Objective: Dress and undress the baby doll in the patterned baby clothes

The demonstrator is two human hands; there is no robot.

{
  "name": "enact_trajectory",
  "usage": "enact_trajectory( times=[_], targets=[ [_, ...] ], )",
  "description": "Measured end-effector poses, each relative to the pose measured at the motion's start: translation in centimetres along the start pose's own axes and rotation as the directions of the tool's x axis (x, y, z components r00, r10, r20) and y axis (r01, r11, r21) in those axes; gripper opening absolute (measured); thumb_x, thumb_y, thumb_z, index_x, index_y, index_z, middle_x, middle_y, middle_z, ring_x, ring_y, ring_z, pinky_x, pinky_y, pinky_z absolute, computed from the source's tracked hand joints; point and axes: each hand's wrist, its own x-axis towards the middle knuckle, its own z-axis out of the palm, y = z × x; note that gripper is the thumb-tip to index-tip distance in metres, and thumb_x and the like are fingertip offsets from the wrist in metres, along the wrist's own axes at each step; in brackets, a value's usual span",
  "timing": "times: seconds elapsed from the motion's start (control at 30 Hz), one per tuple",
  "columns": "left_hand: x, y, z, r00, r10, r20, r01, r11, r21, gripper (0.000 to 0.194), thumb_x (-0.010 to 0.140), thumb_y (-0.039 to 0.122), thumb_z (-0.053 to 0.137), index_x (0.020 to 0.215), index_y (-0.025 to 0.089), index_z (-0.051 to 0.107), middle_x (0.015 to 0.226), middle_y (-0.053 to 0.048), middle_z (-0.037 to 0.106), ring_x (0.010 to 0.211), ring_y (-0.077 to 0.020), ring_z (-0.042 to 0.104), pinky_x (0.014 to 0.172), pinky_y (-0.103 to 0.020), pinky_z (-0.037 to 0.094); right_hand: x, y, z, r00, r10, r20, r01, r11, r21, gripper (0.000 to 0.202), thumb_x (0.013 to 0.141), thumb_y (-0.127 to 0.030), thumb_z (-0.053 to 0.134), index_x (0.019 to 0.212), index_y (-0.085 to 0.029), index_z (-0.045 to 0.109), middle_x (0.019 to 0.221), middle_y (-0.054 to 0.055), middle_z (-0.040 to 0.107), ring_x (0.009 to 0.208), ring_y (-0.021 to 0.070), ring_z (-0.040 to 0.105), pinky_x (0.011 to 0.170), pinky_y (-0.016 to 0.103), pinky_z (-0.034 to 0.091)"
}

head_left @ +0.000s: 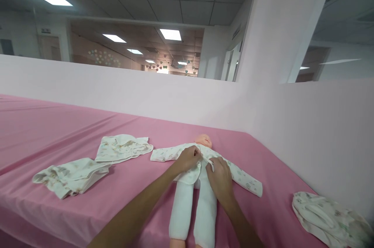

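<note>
A baby doll (203, 139) lies on its back, its head toward the wall. It wears a white printed long-sleeved baby shirt (246, 181), sleeves spread to both sides, and white leggings (181, 213). My left hand (190, 157) is closed in a pinch at the shirt's upper front, near the doll's chest. Close beside it, my right hand (220, 178) has its fingers curled on the shirt's front edge, where a narrow white strip of cloth shows between the hands. My fingers partly hide the shirt's front.
A pink sheet (140, 185) covers the padded surface. Two pieces of printed white baby clothing, one farther back (122, 148) and one nearer (73, 176), lie at left. More bundled printed cloth (327, 215) lies at right. White walls (175, 100) with windows border the back and right.
</note>
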Motion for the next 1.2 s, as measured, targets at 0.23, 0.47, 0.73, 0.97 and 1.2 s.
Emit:
enact_trajectory(
  times=[0.23,0.47,0.73,0.97,1.2],
  targets=[
    [-5.6,1.3,0.0,0.983,0.162,0.09,-0.184,0.811,0.555,0.01,0.086,0.02,0.045,0.092,0.018,0.054,0.099,-0.007,0.061,0.095,-0.0237,0.054,0.081,-0.037,0.041,-1.6,0.4,-2.4,0.979,0.139,0.152,-0.165,0.972,0.169,0.017,0.085,-0.033,0.046,0.077,-0.021,0.054,0.081,0.003,0.062,0.08,0.0221,0.057,0.072,0.034,0.043],
    [-5.5,-0.1,0.5,0.987,0.16,-0.019,-0.124,0.83,0.544,0.011,0.091,0.025,0.046,0.087,0.019,0.054,0.093,-0.004,0.063,0.088,-0.0211,0.055,0.08,-0.035,0.041,-1.9,-0.6,-3.1,0.966,0.156,0.208,-0.238,0.85,0.469,0.018,0.083,-0.035,0.051,0.086,-0.021,0.061,0.091,0.003,0.067,0.09,0.0219,0.061,0.082,0.033,0.046],
    [-5.5,-0.2,2.5,0.949,0.294,-0.111,-0.101,0.619,0.778,0.017,0.086,0.01,0.044,0.082,0.018,0.058,0.086,-0.009,0.064,0.087,-0.0259,0.056,0.08,-0.041,0.039,-2.3,-1.1,-2.6,0.953,0.216,0.212,-0.3,0.764,0.571,0.028,0.082,-0.037,0.054,0.1,-0.02,0.068,0.109,0.006,0.07,0.1,0.0246,0.063,0.088,0.035,0.049],
    [-4.1,-1.1,1.8,0.889,0.444,-0.115,-0.28,0.724,0.63,0.018,0.096,0.017,0.039,0.087,0.018,0.055,0.088,-0.005,0.063,0.086,-0.0215,0.055,0.08,-0.038,0.04,-1.9,-1.7,-2.2,0.947,0.277,0.16,-0.318,0.75,0.58,0.031,0.084,-0.043,0.054,0.095,-0.019,0.07,0.082,0.004,0.07,0.078,0.0225,0.062,0.068,0.032,0.05],
    [-3.7,-1.7,1.9,0.845,0.533,-0.048,-0.387,0.67,0.633,0.023,0.099,0.022,0.035,0.087,0.018,0.055,0.088,-0.005,0.061,0.084,-0.0209,0.052,0.08,-0.037,0.039,-1.6,-2.6,-1.5,0.931,0.342,0.124,-0.35,0.75,0.562,0.028,0.082,-0.042,0.054,0.093,-0.02,0.069,0.082,0.003,0.07,0.078,0.0221,0.062,0.069,0.032,0.049]
  ],
)
